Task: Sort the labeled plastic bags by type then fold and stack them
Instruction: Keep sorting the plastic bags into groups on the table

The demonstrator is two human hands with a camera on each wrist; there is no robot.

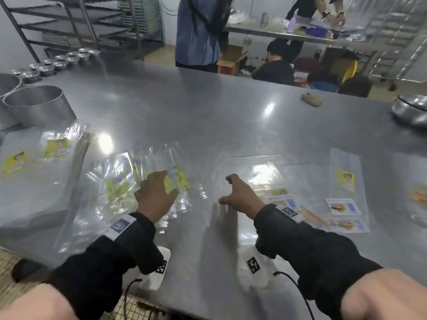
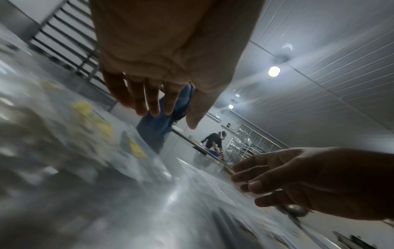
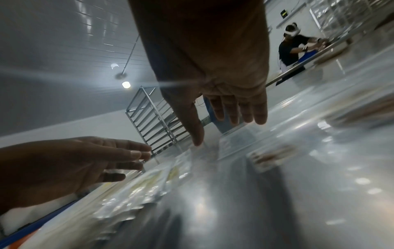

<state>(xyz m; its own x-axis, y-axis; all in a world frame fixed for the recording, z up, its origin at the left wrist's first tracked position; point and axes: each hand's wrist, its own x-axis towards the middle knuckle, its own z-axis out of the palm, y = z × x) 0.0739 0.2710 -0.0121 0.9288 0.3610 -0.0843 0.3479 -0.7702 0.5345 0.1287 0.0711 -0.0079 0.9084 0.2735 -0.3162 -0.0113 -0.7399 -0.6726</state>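
A crumpled pile of clear bags with yellow labels (image 1: 120, 188) lies left of centre on the steel table (image 1: 208, 116). My left hand (image 1: 159, 188) is over its right side with straight fingers (image 2: 149, 99) and holds nothing; contact with the pile cannot be told. My right hand (image 1: 233, 190) is spread, thumb out, beside flat clear bags with blue bread labels (image 1: 286, 202), and its fingers (image 3: 234, 112) are straight above the table. In the right wrist view the yellow-label pile (image 3: 149, 182) lies between both hands.
More yellow-label bags (image 1: 55, 147) lie flat at the far left, and other labelled bags (image 1: 344, 204) at the right. Two metal pots (image 1: 34, 105), small bowls (image 1: 60, 63), a brown lump (image 1: 310, 99) and a steel bowl (image 1: 411, 109) stand around. People work behind the table.
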